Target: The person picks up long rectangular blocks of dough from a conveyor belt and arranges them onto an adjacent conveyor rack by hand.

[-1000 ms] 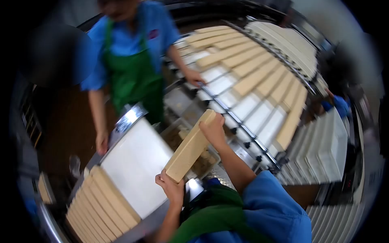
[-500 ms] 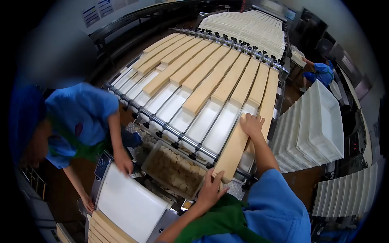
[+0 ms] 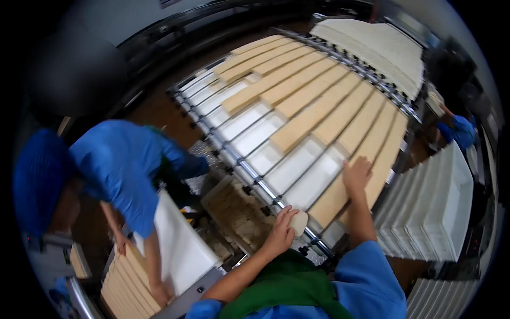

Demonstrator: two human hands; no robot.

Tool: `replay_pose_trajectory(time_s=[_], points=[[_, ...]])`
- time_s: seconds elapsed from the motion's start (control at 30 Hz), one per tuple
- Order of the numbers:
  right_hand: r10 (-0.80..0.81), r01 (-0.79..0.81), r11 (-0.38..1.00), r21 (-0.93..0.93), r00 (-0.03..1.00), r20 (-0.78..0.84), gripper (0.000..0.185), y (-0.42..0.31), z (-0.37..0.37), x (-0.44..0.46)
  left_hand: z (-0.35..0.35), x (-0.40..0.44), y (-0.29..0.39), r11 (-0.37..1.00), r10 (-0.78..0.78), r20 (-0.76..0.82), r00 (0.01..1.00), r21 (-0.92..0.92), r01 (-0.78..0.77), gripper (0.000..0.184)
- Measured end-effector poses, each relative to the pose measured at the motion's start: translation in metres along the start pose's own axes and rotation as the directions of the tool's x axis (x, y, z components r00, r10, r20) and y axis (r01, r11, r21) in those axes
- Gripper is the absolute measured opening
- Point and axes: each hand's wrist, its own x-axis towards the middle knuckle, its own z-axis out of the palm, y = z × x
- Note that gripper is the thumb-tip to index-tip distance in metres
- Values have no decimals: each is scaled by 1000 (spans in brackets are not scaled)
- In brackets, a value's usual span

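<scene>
My left hand (image 3: 281, 234) grips a small pale slice (image 3: 298, 223) with rounded corners, above the front bar of the conveyor. It matches the tan of the long food slabs, whose exact kind I cannot tell. My right hand (image 3: 357, 176) lies with fingers spread on one long tan slab (image 3: 332, 202) in the near right lane. Several more slabs (image 3: 297, 130) lie side by side in the white lanes, split by thin dark rods.
A steel bar (image 3: 260, 183) crosses the conveyor's front. Below it stands a bin (image 3: 228, 212) of offcuts. At left, a co-worker (image 3: 122, 165) bends over a white belt (image 3: 183, 255) and a row of slabs (image 3: 125, 287). Stacked white trays (image 3: 425, 207) stand right; another person (image 3: 458, 130) is beyond.
My left hand has come up from the slab's near end and now holds a slice. The co-worker has leaned lower over the row of slabs. My view has turned.
</scene>
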Motion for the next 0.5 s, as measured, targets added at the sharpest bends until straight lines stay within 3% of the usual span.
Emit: replay_pose_trajectory(time_s=[0.07,0.1,0.17,0.2,0.23,0.27,0.3,0.33,0.37,0.4,0.43,0.47,0.5], points=[[-23,23,996,-81,1000,1,76,1,-1,3,-19,-13,-3,999,-37,-122,992,-6,36,52],[-124,97,981,-168,979,-160,72,14,25,8,-30,-21,-4,998,-53,-208,977,-29,47,53],[-141,135,984,-117,989,-48,60,17,21,13,-47,-38,-16,993,-112,-349,930,-60,97,54],[-252,219,956,-194,953,-167,50,26,34,18,-53,-46,-20,986,-77,-439,895,97,132,54],[-303,262,939,-221,936,-177,41,35,42,27,-61,-57,-23,950,-41,-517,855,246,194,54],[-447,348,852,-391,872,-197,35,59,76,53,-68,-68,-23,935,-67,-599,798,242,261,54],[-403,347,888,-300,903,-148,33,71,96,74,-76,-78,-22,951,-101,-619,779,169,257,52],[-291,291,957,-15,954,-72,34,33,47,42,-84,-90,-23,966,-127,-633,764,96,240,51],[-351,374,915,150,922,-162,38,33,53,47,-91,-105,-27,957,-146,-690,709,82,277,51],[-337,336,941,-46,913,-230,39,-3,21,10,-98,-120,-34,962,-127,-720,682,78,261,50],[-393,393,918,-45,893,-219,39,-23,23,0,-103,-133,-36,968,-104,-746,658,76,240,48],[-458,473,881,18,861,-222,39,-33,24,-7,-109,-147,-35,970,-135,-817,560,5,241,44],[-516,544,836,80,826,-227,38,-44,26,-11,-117,-165,-46,956,-49,-873,484,100,276,41]])
